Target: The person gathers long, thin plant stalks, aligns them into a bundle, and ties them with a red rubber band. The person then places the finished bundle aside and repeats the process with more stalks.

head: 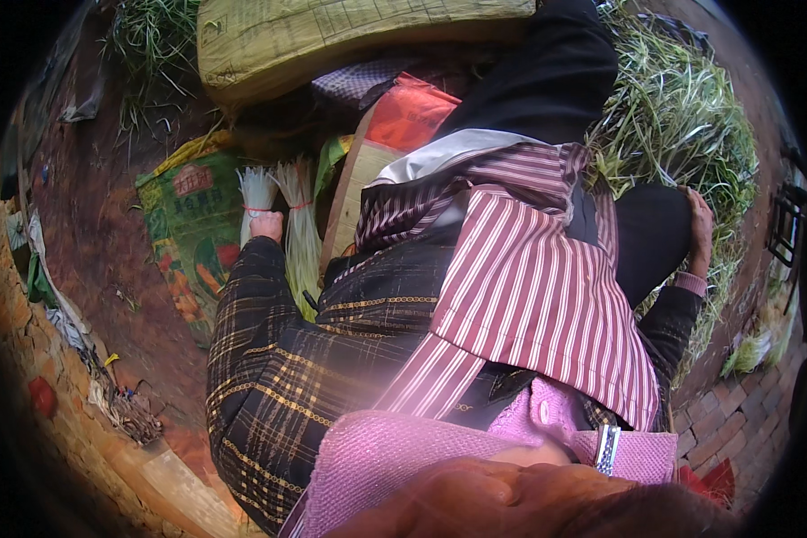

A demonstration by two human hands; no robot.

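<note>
At the left, my left hand is closed round a bundle of pale, thin stems, just below its red tie. Beside it lies a second bundle of whitish-green stems, also tied in red. Both bundles are next to a green and yellow printed woven sack. My right hand rests on my bent knee in dark trousers at the right, with no object seen in it; its fingers are partly hidden.
A yellow wrapped block stands at the top, near a red and tan printed packet. Long green leafy stalks are heaped at the right, with more greens at the upper left. A striped apron covers my lap.
</note>
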